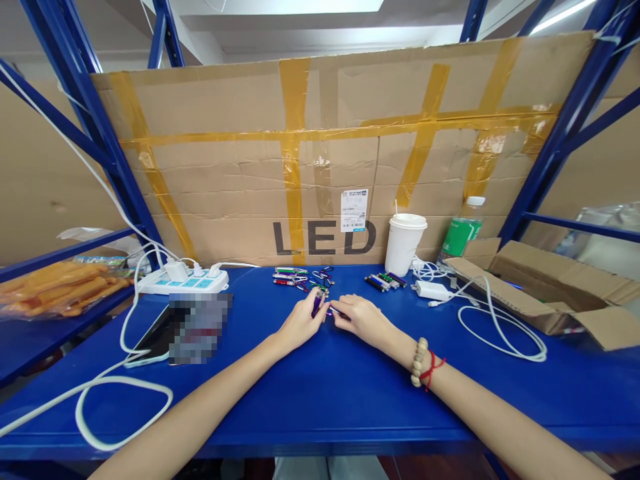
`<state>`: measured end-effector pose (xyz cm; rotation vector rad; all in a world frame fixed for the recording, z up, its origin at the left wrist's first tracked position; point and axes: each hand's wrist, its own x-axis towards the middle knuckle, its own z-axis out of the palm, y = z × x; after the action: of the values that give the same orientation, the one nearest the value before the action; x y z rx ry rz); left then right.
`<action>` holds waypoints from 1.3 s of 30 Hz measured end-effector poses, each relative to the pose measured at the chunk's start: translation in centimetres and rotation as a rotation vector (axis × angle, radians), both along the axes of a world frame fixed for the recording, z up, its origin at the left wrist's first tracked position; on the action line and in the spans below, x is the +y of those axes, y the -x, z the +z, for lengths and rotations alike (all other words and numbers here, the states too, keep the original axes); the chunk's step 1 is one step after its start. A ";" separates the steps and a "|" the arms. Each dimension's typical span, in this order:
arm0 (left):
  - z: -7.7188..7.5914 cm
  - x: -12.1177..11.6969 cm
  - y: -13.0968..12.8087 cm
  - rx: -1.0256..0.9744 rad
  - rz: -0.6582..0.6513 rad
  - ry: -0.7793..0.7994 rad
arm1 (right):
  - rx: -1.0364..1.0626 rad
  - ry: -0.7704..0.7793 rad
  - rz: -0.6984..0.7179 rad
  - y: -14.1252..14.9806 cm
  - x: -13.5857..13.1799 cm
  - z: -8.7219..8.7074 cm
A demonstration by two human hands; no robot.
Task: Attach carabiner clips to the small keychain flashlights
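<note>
Near the middle of the blue table, my left hand (301, 319) is closed around a small purple cylinder (317, 305) that looks like a mini flashlight. My right hand (364, 317) faces it, fingers pinched on a thin dark piece (338, 311) whose kind I cannot make out. The two hands' fingertips almost meet. Just beyond them lie several small carabiner clips (323, 274). To their left are several short coloured cylinders with clips (291, 275), and to the right is a row of similar cylinders (386, 281) without visible clips.
A white lidded cup (405, 244) and a green-labelled bottle (463, 230) stand at the back right. An open cardboard box (545, 280) and a white cable (515, 353) lie at right. A power strip (183, 283) and a phone (155, 333) are at left. Cardboard (235, 187) walls the back.
</note>
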<state>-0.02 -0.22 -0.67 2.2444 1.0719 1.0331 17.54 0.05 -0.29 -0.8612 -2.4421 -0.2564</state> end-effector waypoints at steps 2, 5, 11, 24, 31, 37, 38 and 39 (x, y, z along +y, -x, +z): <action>0.1 -0.1 -0.1 0.007 -0.007 0.002 | 0.019 0.033 -0.007 0.0 0.0 0.1; 0.3 -0.4 -0.2 0.053 0.023 0.008 | 0.081 0.086 -0.008 -0.1 0.1 0.2; 1.2 -1.1 0.1 0.249 0.075 0.081 | 0.344 0.126 -0.047 -0.8 0.3 0.6; 1.4 -1.3 -0.1 0.439 0.063 -0.020 | 0.424 0.019 0.069 -0.2 -0.4 0.5; 1.1 -1.1 0.0 0.440 0.058 -0.023 | 0.371 0.062 0.086 -0.1 -0.1 0.4; 1.5 -1.2 -0.1 0.398 0.074 0.038 | 0.359 0.125 0.091 -0.3 0.2 0.2; 1.5 -1.2 -0.1 0.389 0.080 0.046 | 0.361 0.131 0.090 -0.3 0.2 0.2; 1.5 -1.3 -0.1 0.382 0.084 0.052 | 0.365 0.136 0.089 -0.3 0.2 0.2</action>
<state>0.07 -1.48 0.84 2.4300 1.3398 0.6084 17.86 0.23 -0.10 -0.7760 -2.1651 0.0948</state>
